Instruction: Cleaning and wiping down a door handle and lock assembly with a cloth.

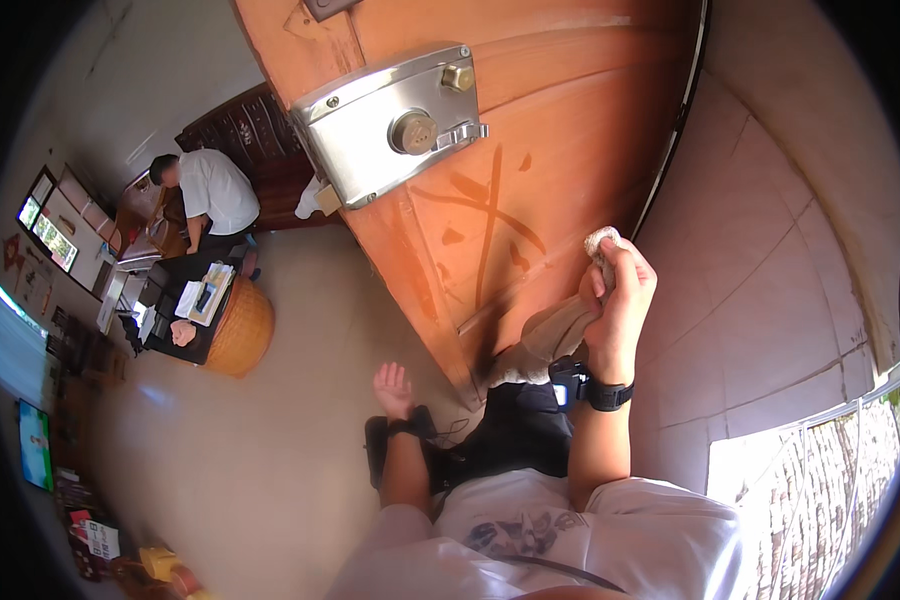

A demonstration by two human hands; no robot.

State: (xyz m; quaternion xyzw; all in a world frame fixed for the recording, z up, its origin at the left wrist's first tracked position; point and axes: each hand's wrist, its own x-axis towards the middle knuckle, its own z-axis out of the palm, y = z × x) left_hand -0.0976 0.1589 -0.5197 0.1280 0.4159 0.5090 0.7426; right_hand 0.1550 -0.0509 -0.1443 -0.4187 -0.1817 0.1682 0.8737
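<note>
My right hand (624,289) grips a pale beige cloth (553,330). A bunched end sticks up past my fingers, and the rest hangs down below them. Just beyond it stands a varnished orange-brown wooden door (577,97), its panel crossed by darker smears (491,217) that look wet. A shiny metal rim lock (367,127) with a round brass-coloured knob (414,133) is screwed to the door near its edge. Low and to the left, my left hand (394,390) holds nothing, its palm turned up and fingers extended.
A tiled wall (750,247) runs along the right. Bright light enters by a barred opening (817,480). Farther left, a person (214,191) in a white shirt leans over near a dark-topped table (172,289) holding papers. A wooden bench (247,127) stands behind.
</note>
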